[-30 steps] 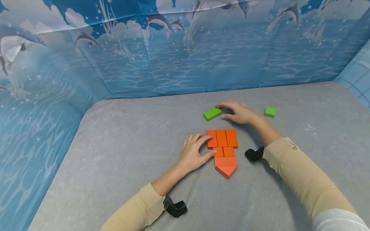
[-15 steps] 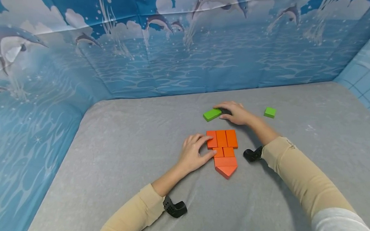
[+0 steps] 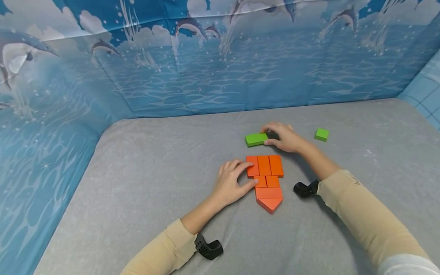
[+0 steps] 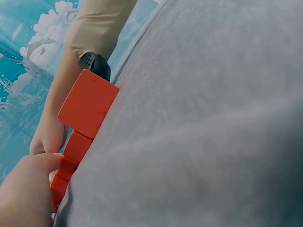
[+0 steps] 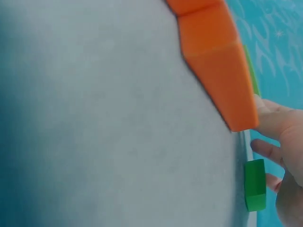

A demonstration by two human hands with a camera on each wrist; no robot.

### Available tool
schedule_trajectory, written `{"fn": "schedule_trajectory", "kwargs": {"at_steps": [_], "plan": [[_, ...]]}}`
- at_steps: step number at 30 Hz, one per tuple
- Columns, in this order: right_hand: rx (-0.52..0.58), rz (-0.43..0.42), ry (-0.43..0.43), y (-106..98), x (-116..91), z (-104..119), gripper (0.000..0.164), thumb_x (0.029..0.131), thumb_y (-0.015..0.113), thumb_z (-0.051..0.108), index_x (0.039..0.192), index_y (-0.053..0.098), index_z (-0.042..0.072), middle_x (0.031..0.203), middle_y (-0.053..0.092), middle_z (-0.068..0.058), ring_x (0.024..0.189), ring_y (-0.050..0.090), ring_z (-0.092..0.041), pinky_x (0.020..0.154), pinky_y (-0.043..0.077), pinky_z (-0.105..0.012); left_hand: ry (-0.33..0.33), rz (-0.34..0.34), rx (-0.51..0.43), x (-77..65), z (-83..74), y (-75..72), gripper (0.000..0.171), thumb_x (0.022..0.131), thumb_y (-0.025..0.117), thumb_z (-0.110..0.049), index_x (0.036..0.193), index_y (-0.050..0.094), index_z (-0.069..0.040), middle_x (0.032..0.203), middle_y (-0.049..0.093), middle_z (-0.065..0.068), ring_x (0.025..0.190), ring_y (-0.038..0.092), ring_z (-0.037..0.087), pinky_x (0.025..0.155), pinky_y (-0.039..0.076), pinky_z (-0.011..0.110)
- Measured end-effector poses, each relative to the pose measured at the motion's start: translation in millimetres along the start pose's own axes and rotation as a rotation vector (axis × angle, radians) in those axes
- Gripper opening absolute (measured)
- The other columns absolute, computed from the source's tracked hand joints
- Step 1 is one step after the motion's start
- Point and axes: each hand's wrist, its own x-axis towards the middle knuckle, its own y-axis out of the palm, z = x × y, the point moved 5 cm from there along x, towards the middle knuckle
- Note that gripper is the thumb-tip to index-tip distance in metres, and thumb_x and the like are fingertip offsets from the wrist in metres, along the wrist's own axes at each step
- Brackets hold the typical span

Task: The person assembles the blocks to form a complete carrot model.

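My left hand [image 3: 228, 183] rests at the left side of a joined orange shape. Its index finger touches an upper orange block [image 3: 252, 166] and its thumb touches a smaller orange block [image 3: 260, 182] below. A pointed orange block [image 3: 270, 204] forms the near end; in the left wrist view a large orange face [image 4: 89, 104] shows beyond the thumb. Farther back, my right hand [image 3: 285, 137] pinches the right end of a long green block [image 3: 256, 139], which lies on the grey surface. In the right wrist view an orange block [image 5: 225, 80] hides most of that green block.
A small green block [image 3: 321, 134] lies to the right of my right hand. The grey cloth [image 3: 160, 158] covers the work surface, with a dolphin-print curtain [image 3: 215, 69] along its back and left sides. Black wrist devices [image 3: 209, 247] hang below both cuffs.
The long green block has shifted slightly right and nearer and has turned, together with my right hand. My left hand and the orange blocks have stayed in place.
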Motion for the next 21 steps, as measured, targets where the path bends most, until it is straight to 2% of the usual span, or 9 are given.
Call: {"fn": "schedule_trajectory", "kwargs": {"at_steps": [4,10,15,21], "plan": [[-0.052,0.034,0.036,-2.1,-10.2,5.5,0.033,0.087,0.063,0.015,0.116,0.056,0.002,0.116,0.056,-0.017,0.108,0.046,-0.033,0.092,0.022,-0.056,0.001,-0.001,0.000,0.1,-0.2,0.0,0.046,0.083,0.062,-0.041,0.122,0.057,-0.018,0.112,0.054,0.003,0.102,0.045,0.018,0.096,0.031,0.042],[-0.092,0.056,0.042,-4.3,-22.6,10.0,0.034,0.085,0.065,0.018,0.115,0.058,0.003,0.113,0.058,-0.016,0.107,0.047,-0.032,0.091,0.021,-0.056,-0.001,-0.003,-0.010,0.4,-0.4,-0.2,0.046,0.083,0.063,-0.041,0.122,0.058,-0.017,0.112,0.055,0.003,0.102,0.045,0.019,0.096,0.031,0.042],[-0.078,0.051,0.031,-4.3,-26.3,11.5,0.033,0.084,0.067,0.019,0.112,0.060,0.004,0.111,0.060,-0.014,0.104,0.048,-0.030,0.086,0.023,-0.053,-0.007,0.002,-0.009,0.1,-0.3,-0.2,0.046,0.083,0.063,-0.041,0.123,0.057,-0.017,0.112,0.054,0.003,0.103,0.045,0.019,0.096,0.031,0.042],[-0.040,0.048,0.036,-4.5,-28.3,11.9,0.028,0.088,0.061,0.020,0.111,0.062,0.005,0.112,0.060,-0.014,0.107,0.048,-0.030,0.087,0.021,-0.054,-0.004,0.003,-0.005,-0.2,-0.6,0.1,0.047,0.083,0.063,-0.041,0.123,0.057,-0.017,0.113,0.054,0.003,0.103,0.045,0.018,0.096,0.031,0.042]]}}
